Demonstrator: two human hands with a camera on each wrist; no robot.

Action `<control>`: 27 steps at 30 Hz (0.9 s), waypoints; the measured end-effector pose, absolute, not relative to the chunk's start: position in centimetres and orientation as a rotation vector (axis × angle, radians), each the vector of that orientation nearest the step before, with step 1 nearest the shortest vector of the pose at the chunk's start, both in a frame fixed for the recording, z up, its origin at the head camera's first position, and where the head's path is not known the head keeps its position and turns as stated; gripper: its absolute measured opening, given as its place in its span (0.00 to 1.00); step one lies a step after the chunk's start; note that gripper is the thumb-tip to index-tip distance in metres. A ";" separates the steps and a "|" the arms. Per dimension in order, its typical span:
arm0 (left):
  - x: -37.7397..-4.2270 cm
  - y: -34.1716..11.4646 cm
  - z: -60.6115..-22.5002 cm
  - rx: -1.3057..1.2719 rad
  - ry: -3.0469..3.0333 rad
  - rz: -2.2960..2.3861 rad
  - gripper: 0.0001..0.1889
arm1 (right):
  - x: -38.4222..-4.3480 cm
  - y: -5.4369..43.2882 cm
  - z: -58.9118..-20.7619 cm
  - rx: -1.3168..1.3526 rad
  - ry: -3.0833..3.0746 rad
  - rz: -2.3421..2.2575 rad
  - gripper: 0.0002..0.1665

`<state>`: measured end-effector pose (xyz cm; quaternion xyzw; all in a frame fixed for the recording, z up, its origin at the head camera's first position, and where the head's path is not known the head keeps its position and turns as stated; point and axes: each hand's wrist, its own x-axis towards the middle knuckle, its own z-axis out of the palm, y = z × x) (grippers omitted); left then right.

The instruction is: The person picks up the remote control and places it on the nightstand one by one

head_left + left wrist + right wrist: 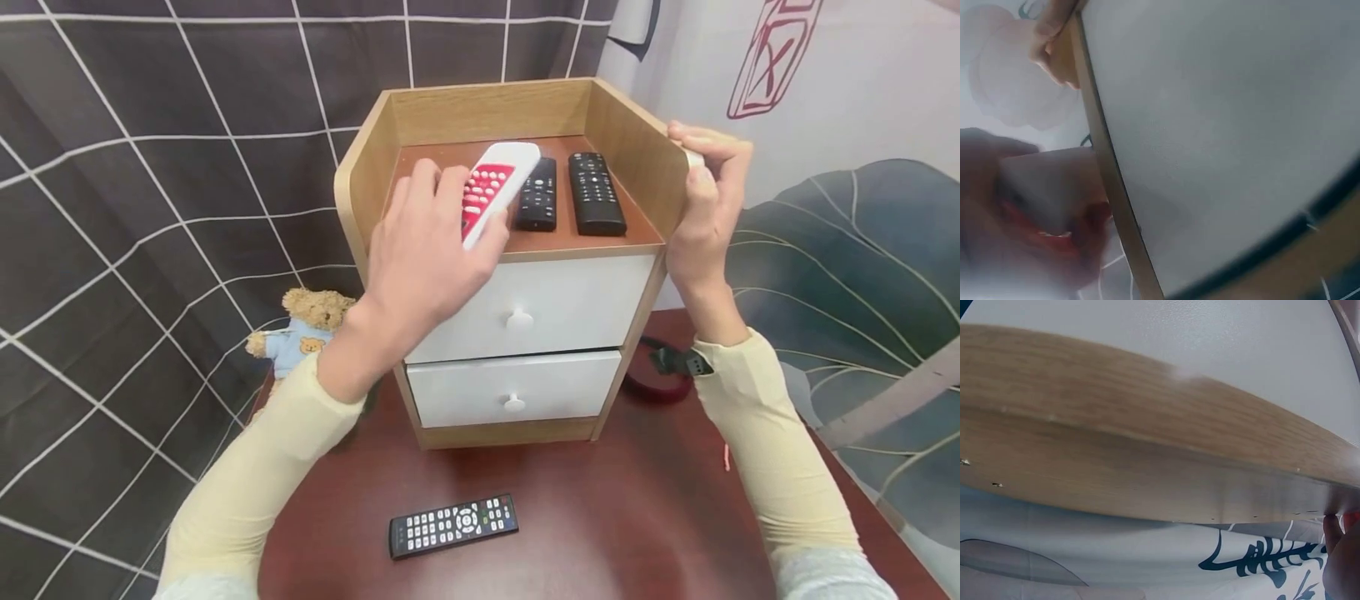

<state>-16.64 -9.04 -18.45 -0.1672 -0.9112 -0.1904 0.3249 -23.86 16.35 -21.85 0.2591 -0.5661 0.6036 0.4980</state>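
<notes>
My left hand (435, 242) grips a white remote control (516, 158) with a red button panel, tilted above the cabinet's top shelf. In the left wrist view, the same remote (1054, 181) looks blurred beside the cabinet's edge. On the brown shelf surface (442, 154) lie two black remotes, a shorter one (537, 200) partly behind the white remote and a longer one (596, 193) to its right. My right hand (708, 204) grips the front upper corner of the right side panel (633, 142), thumb and fingers bent about it. In the right wrist view, my fingers (1333, 534) show at the panel's far end.
The wooden cabinet has two white drawers (457, 325) with round knobs. In front, another black remote (453, 525) lies on the dark red table (585, 517). A teddy bear (300, 329) sits left of the cabinet; a dark red round object (660, 387) lies to its right. Curtains hang behind.
</notes>
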 end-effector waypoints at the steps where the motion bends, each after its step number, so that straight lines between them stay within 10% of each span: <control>1: -16.9 -8.7 -18.2 -0.390 -2.451 -0.465 0.26 | -23.9 16.4 -21.8 0.627 -1.368 1.461 0.17; 27: -22.7 -4.6 -16.7 -0.045 -2.887 -0.068 0.32 | -23.8 16.4 -21.8 0.625 -1.360 1.472 0.18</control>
